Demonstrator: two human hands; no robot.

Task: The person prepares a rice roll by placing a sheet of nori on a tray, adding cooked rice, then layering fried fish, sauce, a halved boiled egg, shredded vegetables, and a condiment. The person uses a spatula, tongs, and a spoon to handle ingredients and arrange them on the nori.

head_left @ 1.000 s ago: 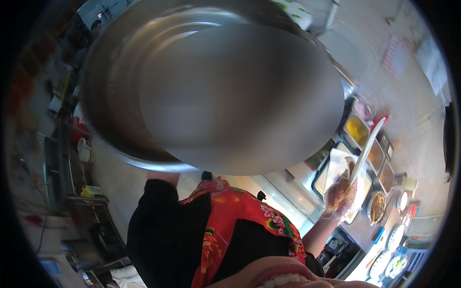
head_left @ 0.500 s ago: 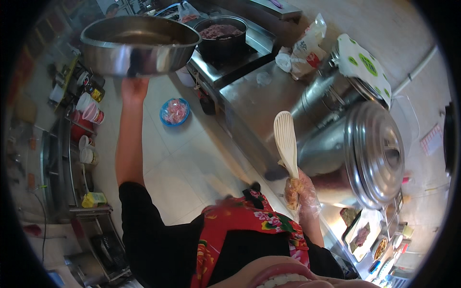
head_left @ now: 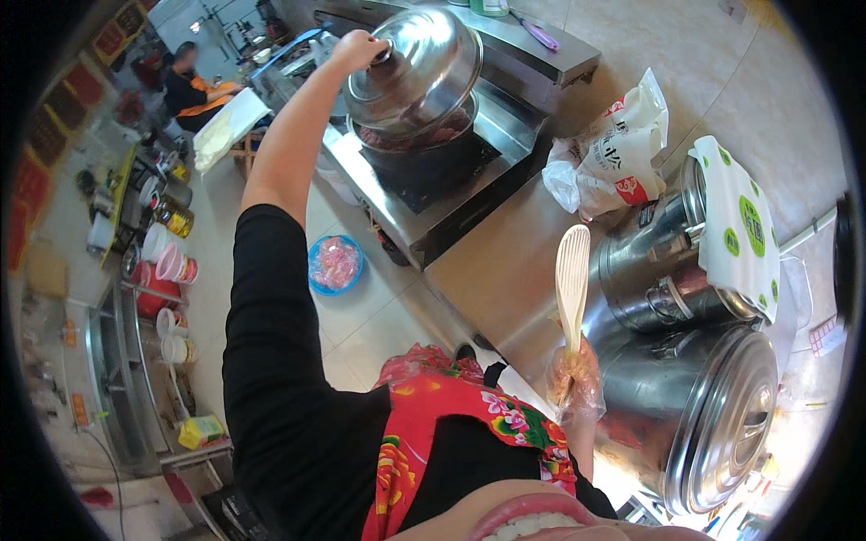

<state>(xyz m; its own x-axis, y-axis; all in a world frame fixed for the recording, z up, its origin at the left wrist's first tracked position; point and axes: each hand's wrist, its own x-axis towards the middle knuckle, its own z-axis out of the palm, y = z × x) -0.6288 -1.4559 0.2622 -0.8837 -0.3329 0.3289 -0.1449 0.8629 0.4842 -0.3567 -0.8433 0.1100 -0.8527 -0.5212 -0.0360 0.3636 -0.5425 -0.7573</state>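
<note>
My left hand (head_left: 359,50) is closed round the knob of a shiny domed metal lid (head_left: 417,72). The lid hangs tilted over a dark cooking pot (head_left: 410,164) on the stove, covering much of its mouth. Reddish-brown food (head_left: 442,135) shows below the lid's near edge. In a clear plastic glove, my right hand (head_left: 577,379) grips a cream-coloured slotted spatula (head_left: 572,279), blade up, beside the steel counter. A stained patch marks the glove near the handle.
Two large lidded steel pots (head_left: 726,424) stand on the right, one under a green-and-white cover (head_left: 740,225). A white plastic bag (head_left: 622,149) lies against the wall. A blue basin (head_left: 335,265) sits on the floor. Another person (head_left: 194,86) is at the back left.
My left hand has carried the lid right and over the stove pot. My right hand still holds the spatula upright. The view has shifted, bringing the person at the back left more fully into sight.
</note>
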